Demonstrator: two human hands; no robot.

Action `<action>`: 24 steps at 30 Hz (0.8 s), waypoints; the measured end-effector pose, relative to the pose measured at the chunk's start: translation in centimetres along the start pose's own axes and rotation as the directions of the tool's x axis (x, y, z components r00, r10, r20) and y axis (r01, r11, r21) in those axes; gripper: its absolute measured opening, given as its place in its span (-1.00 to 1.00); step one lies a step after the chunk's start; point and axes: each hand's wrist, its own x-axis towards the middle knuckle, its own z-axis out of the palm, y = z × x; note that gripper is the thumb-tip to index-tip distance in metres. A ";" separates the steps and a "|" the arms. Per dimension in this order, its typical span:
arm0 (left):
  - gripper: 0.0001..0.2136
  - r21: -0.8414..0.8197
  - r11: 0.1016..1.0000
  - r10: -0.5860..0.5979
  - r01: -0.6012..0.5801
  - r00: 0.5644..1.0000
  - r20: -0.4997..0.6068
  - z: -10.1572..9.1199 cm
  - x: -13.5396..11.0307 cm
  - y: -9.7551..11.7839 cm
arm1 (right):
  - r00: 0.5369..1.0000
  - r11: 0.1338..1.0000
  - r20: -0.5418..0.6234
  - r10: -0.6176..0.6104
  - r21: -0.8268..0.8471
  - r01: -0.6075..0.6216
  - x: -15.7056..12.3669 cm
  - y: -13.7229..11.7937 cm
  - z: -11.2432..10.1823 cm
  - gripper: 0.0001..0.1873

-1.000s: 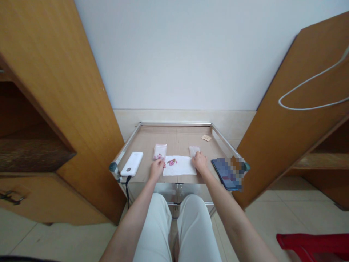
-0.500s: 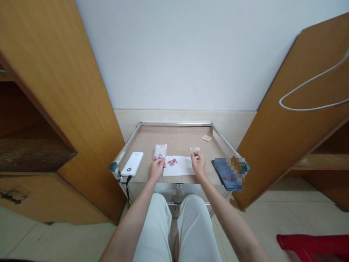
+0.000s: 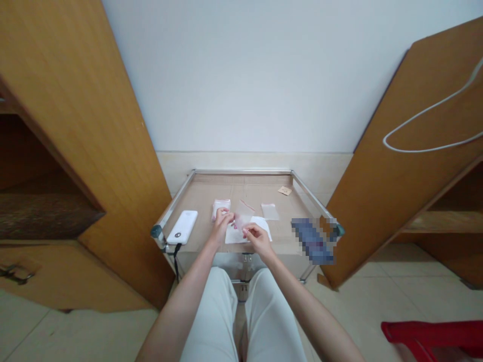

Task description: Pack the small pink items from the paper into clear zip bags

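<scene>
A clear plastic zip bag [image 3: 244,211] with a reddish strip along its top is held tilted above a white paper sheet [image 3: 264,225]. My right hand [image 3: 258,238] pinches its lower edge. At its left edge the fingers of my left hand [image 3: 222,224] are closed on it. Small pink pieces [image 3: 234,225] lie on the paper, partly hidden by the bag and my fingers. Just beyond my left hand lies a stack of clear bags [image 3: 220,204]. Another clear bag [image 3: 270,211] lies flat to the right of the paper.
A white power bank [image 3: 183,227] with a black strap lies at the table's left. To the right is a blurred-out phone [image 3: 311,241]. A small tan card [image 3: 285,191] sits near the back. Metal rails [image 3: 243,172] edge the table; wooden cabinets flank it.
My right hand has moved left, over the paper, leaving one bag lying on the table. A clear bag is now held up between both hands. My left hand has shifted slightly forward.
</scene>
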 end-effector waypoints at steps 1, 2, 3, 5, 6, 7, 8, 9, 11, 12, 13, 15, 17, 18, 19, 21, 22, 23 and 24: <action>-0.78 0.007 1.000 0.004 -0.004 1.000 0.025 0.2 0.0 0.4 | 1.000 1.000 0.011 0.017 0.012 -0.017 -0.2 0.0 0.2 -0.82; -0.76 0.016 1.000 0.009 -0.010 0.999 0.035 0.3 0.0 0.7 | 0.999 0.999 0.022 0.034 0.020 -0.035 -0.3 0.0 0.3 -0.83; -0.75 0.025 0.999 0.020 -0.021 0.999 0.044 0.4 0.1 0.9 | 0.998 0.998 0.033 0.050 0.025 -0.051 -0.5 -0.1 0.5 -0.84; -0.77 0.063 0.996 0.063 -0.066 0.997 0.038 0.5 0.3 1.2 | 0.995 0.996 0.059 0.082 0.029 -0.084 -0.7 -0.1 0.8 -0.85; -0.79 0.094 0.991 0.091 -0.094 0.995 0.034 0.5 0.4 1.2 | 0.992 0.994 0.076 0.102 0.029 -0.104 -0.8 -0.2 0.9 -0.86; -0.81 0.131 0.984 0.116 -0.119 0.993 0.032 0.4 0.5 1.2 | 0.986 0.991 0.100 0.130 0.027 -0.133 -0.9 -0.2 0.9 -0.87; -0.83 0.173 0.975 0.133 -0.138 0.990 0.036 0.3 0.6 1.2 | 0.978 0.985 0.130 0.166 0.020 -0.170 -0.8 -0.2 0.9 -0.88; -0.85 0.217 0.965 0.141 -0.147 0.989 0.042 0.2 0.7 1.2 | 0.966 0.978 0.158 0.203 0.011 -0.208 -0.7 -0.2 0.9 -0.88; -0.87 0.304 0.941 0.136 -0.147 0.989 0.057 -0.1 0.8 1.2 | 0.949 0.965 0.180 0.258 0.001 -0.263 -0.3 -0.2 0.7 -0.83; -0.87 0.345 0.927 0.134 -0.146 0.989 0.058 -0.2 0.8 1.2 | 0.949 0.961 0.162 0.270 0.008 -0.275 0.1 -0.3 0.5 -0.81; -0.87 0.385 0.911 0.138 -0.149 0.989 0.057 -0.4 0.8 1.2 | 0.954 0.961 0.125 0.272 0.024 -0.277 0.5 -0.5 0.3 -0.80; -0.85 0.446 0.879 0.154 -0.168 0.986 0.069 -0.7 0.7 1.3 | 0.961 0.959 0.033 0.273 0.068 -0.275 1.3 -0.9 -0.1 -0.77; -0.83 0.478 0.858 0.162 -0.188 0.982 0.096 -0.8 0.7 1.4 | 0.961 0.956 -0.001 0.278 0.096 -0.276 1.9 -1.4 -0.3 -0.75; -0.82 0.485 0.853 0.159 -0.191 0.981 0.107 -0.8 0.7 1.4 | 0.960 0.956 0.002 0.278 0.096 -0.277 2.1 -1.7 -0.3 -0.74; -0.81 0.490 0.851 0.153 -0.190 0.982 0.114 -0.8 0.6 1.5 | 0.961 0.957 0.016 0.277 0.086 -0.278 2.3 -2.0 -0.2 -0.75; -0.79 0.500 0.847 0.143 -0.180 0.983 0.113 -0.8 0.6 1.5 | 0.961 0.960 0.046 0.273 0.050 -0.276 2.4 -2.6 0.1 -0.78; -0.79 0.508 0.842 0.144 -0.179 0.984 0.109 -0.8 0.6 1.5 | 0.961 0.962 0.060 0.270 0.028 -0.272 2.5 -2.7 0.3 -0.79; -0.79 0.518 0.836 0.151 -0.185 0.983 0.106 -0.8 0.5 1.5 | 0.962 0.964 0.071 0.264 0.009 -0.265 2.5 -2.9 0.5 -0.80; -0.80 0.529 0.826 0.164 -0.194 0.981 0.104 -0.9 0.5 1.5 | 0.963 0.966 0.080 0.257 -0.007 -0.257 2.5 -3.0 0.6 -0.81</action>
